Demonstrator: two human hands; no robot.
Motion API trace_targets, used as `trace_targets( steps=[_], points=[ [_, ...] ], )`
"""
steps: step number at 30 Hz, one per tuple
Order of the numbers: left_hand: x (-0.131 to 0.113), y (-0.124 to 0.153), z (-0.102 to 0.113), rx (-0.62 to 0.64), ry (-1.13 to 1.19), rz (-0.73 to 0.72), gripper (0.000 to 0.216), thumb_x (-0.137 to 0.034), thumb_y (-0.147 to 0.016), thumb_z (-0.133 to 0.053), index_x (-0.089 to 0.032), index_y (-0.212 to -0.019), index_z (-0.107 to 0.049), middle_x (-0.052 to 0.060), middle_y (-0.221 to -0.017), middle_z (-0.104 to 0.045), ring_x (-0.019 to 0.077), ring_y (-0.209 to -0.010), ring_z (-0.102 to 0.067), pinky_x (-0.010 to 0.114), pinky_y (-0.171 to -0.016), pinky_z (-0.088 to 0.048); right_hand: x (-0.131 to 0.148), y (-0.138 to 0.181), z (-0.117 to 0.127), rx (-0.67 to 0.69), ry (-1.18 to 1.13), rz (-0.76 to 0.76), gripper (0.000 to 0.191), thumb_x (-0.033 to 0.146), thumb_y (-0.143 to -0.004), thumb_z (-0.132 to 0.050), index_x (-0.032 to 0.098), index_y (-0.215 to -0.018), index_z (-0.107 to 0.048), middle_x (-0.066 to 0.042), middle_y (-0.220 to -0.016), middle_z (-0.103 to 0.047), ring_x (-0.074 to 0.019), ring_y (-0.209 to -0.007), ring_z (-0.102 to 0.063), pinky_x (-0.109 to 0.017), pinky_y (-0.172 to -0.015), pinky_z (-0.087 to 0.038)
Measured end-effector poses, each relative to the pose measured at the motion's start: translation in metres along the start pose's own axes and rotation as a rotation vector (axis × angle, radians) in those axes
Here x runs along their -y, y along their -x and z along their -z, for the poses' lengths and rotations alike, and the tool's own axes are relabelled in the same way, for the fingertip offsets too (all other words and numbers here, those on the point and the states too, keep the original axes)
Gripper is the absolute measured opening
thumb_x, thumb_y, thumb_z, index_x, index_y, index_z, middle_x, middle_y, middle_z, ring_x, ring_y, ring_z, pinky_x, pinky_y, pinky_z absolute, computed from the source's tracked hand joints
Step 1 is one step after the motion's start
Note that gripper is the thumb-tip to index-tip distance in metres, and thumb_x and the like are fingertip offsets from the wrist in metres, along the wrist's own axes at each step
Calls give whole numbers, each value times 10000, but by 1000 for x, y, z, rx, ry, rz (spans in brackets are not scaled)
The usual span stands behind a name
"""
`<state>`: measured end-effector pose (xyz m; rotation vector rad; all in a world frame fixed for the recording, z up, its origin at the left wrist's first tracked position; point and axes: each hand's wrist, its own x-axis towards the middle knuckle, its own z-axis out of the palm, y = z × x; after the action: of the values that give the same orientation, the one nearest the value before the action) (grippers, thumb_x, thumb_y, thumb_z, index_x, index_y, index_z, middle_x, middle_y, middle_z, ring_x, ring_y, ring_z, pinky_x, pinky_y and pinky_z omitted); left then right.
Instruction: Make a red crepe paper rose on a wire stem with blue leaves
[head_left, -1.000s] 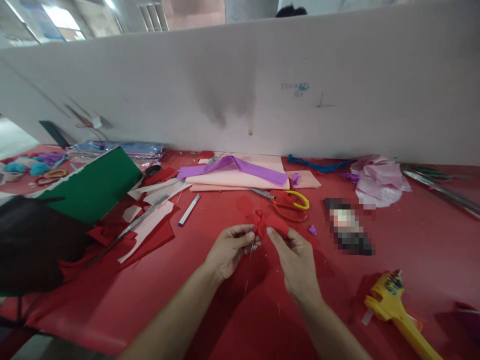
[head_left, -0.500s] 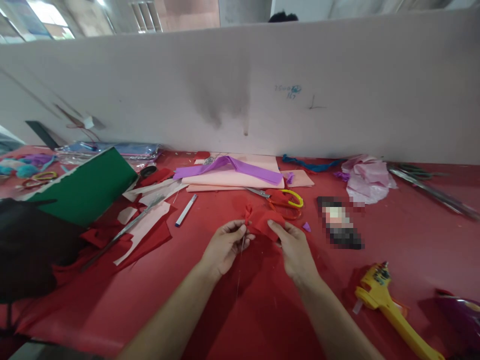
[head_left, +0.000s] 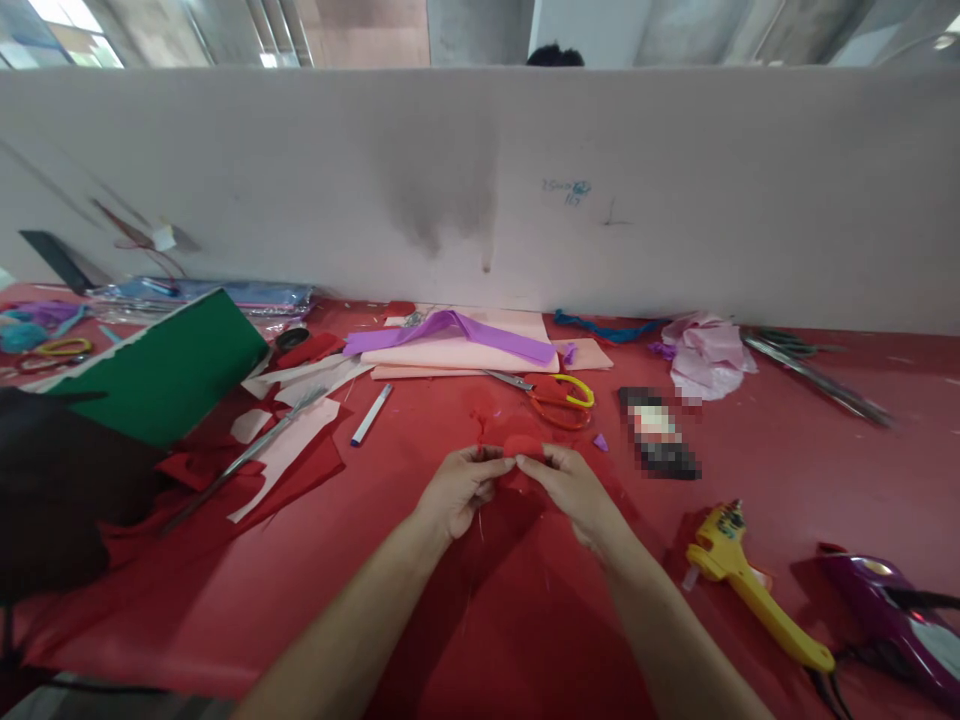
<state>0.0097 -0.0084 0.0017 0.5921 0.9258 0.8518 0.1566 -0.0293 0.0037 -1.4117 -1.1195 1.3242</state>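
My left hand and my right hand meet over the middle of the red table, thumbs almost touching. Between them is a red fabric piece, pinched by the fingertips of both hands. A thin thread or wire hangs below my left hand. Whether the small twisted red bit at the left fingers is a separate piece, I cannot tell against the red table. Just beyond the hands lie scissors with one yellow and one orange handle loop. A small purple scrap is beside my right hand.
A marker and cut scraps lie left, near a green board. Peach sheets with a purple strip are behind. At right are a blurred phone-like object, a yellow glue gun and a purple tool. A white partition stands behind.
My right hand has moved left, bringing the red fabric piece against my left hand, so the thumbs now nearly meet. The camera view has shifted slightly, showing more of the purple tool.
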Motion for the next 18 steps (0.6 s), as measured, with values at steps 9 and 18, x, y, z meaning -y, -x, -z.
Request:
trace_targets(
  steps=[9,18],
  points=[
    [3,5,-1,-27,-213,29,240,-193,-554,-756,-133,-630,-536,-88,-436,-418,10,-355,-271,209,-410,-142,7,62,40,-199,635,129,304,411,-801,-506,200,-983,-628,-60,-854,-691,-219,-783,-638,-340,-708,-480],
    [9,5,-3,-65,-344,68,215,-152,-605,-708,-147,-666,-501,-95,-469,-439,8,-347,-259,219,-427,-136,-44,148,145,-606,1686,172,312,223,-772,-390,122,-999,-579,-222,-1049,-629,-365,-917,-604,-486,-801,-447]
  ],
)
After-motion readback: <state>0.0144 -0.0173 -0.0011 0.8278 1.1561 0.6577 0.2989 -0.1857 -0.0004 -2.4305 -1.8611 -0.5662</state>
